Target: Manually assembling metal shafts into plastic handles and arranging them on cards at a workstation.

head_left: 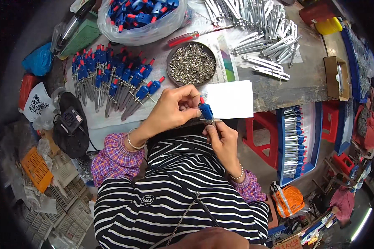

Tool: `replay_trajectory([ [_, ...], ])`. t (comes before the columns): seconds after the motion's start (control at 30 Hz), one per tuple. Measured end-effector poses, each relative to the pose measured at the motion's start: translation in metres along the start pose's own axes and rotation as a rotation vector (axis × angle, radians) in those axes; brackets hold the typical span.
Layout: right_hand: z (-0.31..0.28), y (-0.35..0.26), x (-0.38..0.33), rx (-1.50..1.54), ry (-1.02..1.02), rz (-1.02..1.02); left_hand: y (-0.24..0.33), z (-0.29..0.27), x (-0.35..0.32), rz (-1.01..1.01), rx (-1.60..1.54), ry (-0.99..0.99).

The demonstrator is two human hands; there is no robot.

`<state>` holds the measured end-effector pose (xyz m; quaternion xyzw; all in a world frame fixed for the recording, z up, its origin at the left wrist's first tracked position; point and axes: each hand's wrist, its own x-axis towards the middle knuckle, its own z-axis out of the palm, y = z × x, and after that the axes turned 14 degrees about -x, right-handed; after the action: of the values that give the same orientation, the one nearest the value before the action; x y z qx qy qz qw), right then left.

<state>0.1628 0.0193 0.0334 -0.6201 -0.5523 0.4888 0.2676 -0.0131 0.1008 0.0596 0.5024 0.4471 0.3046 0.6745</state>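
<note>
The person's right hand [224, 141] pinches the lower metal end of a blue part [206, 111] between thumb and forefinger. The part stands slightly tilted over the table's [274, 91] near edge, its red tip pointing away from the body. The left hand [170, 107] reaches in from the opposite side, fingers curled, thumb tip close against the blue body; whether they grip it cannot be told. Both forearms angle inward, in plaid sleeves [116, 155], with a bangle [134, 143] on the left wrist and a beaded bracelet [237, 174] on the right.

Next to the hands, a white sheet [237, 99] lies at the near edge. Past it sits a round dish [168, 68] of small metal pins [192, 62], beside a printed paper [226, 58] with a green and blue pattern. Toward the left edge lie blue pieces with metal shafts [124, 79]; toward the far right corner, silver metal strips [274, 35]. A clear bag [147, 35] of blue pieces stands at the far side.

White lettering marks a small patch [148, 200] on the striped garment [187, 178]. Beyond the left edge, a sheet [37, 106] bears a square black code.
</note>
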Motion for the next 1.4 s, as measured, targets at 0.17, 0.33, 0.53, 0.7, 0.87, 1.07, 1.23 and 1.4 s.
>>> replay_trajectory([
  [0.17,0.004,0.001,0.001,-0.087,0.12,-0.105,0.003,0.002,-0.001,0.01,0.059,0.016],
  [0.33,0.004,0.003,0.0,-0.108,0.117,-0.139,0.001,0.002,-0.002,0.032,0.04,0.036],
  [0.53,0.007,0.006,0.0,-0.249,0.229,-0.245,-0.002,0.008,-0.004,0.102,0.133,0.08],
  [0.7,0.005,0.005,-0.001,-0.247,0.203,-0.231,0.002,0.017,-0.007,0.19,0.231,0.115],
  [0.87,0.007,0.006,-0.002,-0.258,0.238,-0.299,0.005,0.021,-0.011,0.3,0.447,0.112],
  [1.07,0.0,0.004,-0.003,-0.063,0.093,-0.153,0.002,0.019,-0.008,0.257,0.348,0.113],
  [1.23,-0.005,0.004,-0.004,0.03,0.019,-0.089,0.002,0.011,-0.004,0.104,0.207,0.058],
  [1.4,-0.009,-0.002,-0.008,0.167,-0.076,-0.017,-0.004,0.004,-0.003,-0.024,-0.246,-0.075],
])
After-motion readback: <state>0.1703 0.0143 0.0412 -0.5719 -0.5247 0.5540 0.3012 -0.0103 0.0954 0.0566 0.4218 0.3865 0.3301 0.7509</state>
